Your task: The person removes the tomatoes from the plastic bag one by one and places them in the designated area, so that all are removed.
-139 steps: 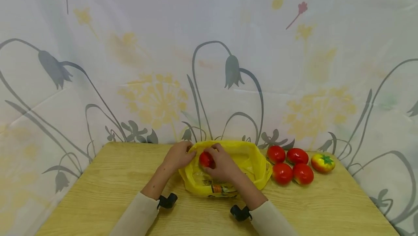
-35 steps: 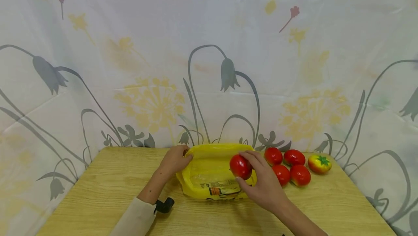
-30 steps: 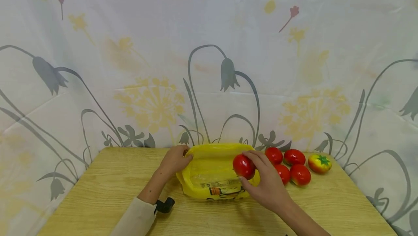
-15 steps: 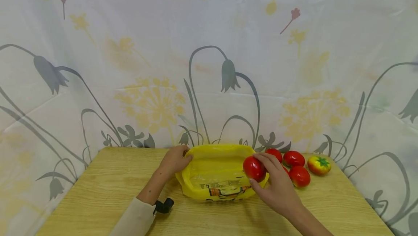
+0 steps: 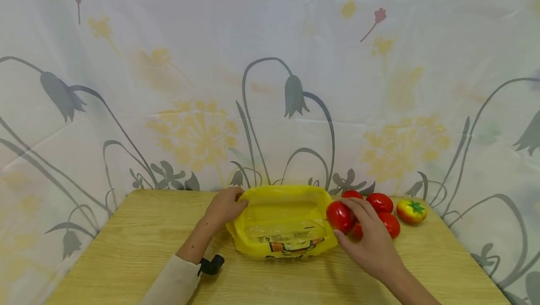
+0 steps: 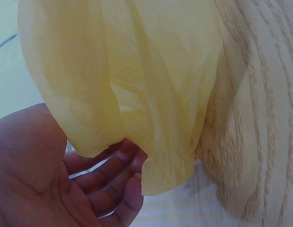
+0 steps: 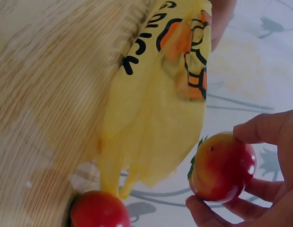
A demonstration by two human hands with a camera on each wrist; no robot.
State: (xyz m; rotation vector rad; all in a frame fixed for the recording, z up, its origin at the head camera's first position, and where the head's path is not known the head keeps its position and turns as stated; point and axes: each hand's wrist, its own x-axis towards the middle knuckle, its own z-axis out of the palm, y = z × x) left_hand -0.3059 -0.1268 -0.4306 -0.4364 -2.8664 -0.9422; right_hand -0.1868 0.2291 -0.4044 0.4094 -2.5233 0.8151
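A yellow plastic bag (image 5: 291, 244) stands open-mouthed at mid-table, dark print on its front. My left hand (image 5: 225, 208) grips its left edge; in the left wrist view the fingers (image 6: 108, 175) curl behind the thin plastic (image 6: 160, 61). Just outside the right rim, my right hand (image 5: 373, 239) holds a red tomato (image 5: 339, 217) between thumb and fingertips. The right wrist view shows that tomato (image 7: 222, 165) raised beside the bag (image 7: 151, 118), its green leaves facing the bag. No tomato shows in the visible part of the bag's inside.
Behind the right hand sit several red tomatoes (image 5: 380, 202), partly covered by it. One yellow-and-red tomato (image 5: 411, 212) with a green star-shaped top lies at their right. A printed cloth (image 5: 270, 28) hangs along the back edge of the wooden table (image 5: 160, 230).
The tomato, earlier inside the bag's left part, has been lifted out by my right hand and carried rightward past the right rim. My left hand stays at the bag's left edge.
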